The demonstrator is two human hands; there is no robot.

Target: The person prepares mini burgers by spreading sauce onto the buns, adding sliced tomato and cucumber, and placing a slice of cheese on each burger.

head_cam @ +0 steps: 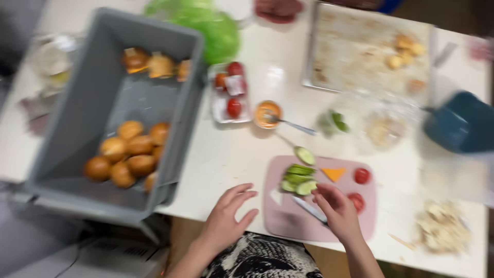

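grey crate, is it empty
No, the grey crate holds brown bread rolls, a cluster near its front and a few more at its far end.

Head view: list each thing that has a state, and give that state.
Left hand: open, empty, flat on the table.
Right hand: on the knife; grip unclear.
Cucumber: sliced, on the pink board.
Grey bin: open, holding buns.
Baking tray: nearly empty.

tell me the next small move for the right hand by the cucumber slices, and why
Probably close the right hand on the knife lying under it on the pink cutting board. The fingers reach toward the cucumber slices but look empty, and the left hand rests open on the table.
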